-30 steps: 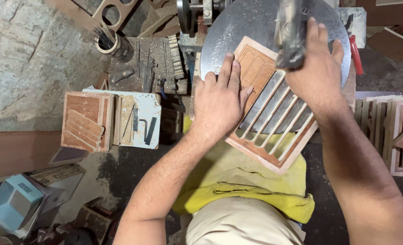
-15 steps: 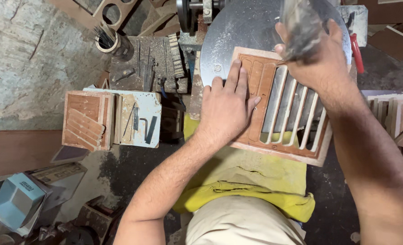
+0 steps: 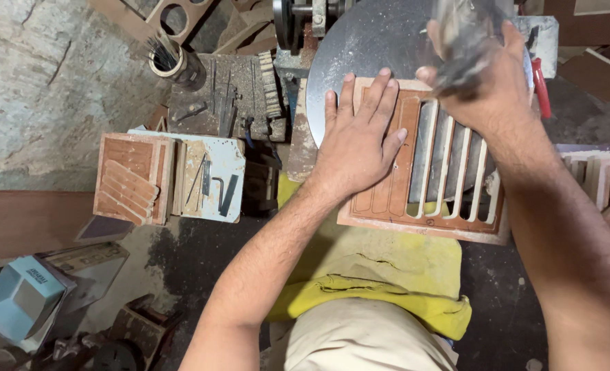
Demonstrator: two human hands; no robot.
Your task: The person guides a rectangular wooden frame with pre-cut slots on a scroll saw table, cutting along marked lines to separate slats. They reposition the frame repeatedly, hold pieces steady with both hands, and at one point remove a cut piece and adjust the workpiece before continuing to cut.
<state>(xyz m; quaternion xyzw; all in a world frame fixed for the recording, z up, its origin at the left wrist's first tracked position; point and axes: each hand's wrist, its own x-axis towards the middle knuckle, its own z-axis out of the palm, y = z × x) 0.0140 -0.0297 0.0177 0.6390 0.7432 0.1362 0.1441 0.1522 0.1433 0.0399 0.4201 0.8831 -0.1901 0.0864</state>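
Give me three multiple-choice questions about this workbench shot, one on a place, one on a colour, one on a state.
1. Where does the left hand rest?
A. flat on the slatted wooden panel
B. on the blue box
C. on the floor

2. What colour is the cloth over the lap?
A. red
B. yellow
C. black

3. How is the right hand?
A. open and empty
B. flat on the cloth
C. closed round a blurred tool

Answers: 1 A, its fingers are spread on the panel's solid part; 2 B, it shows yellow below the panel; 3 C, its fingers wrap the tool above the slats.

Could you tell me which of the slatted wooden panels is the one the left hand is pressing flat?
The slatted panel on the round metal disc, under the left hand; the others lie untouched at left and right.
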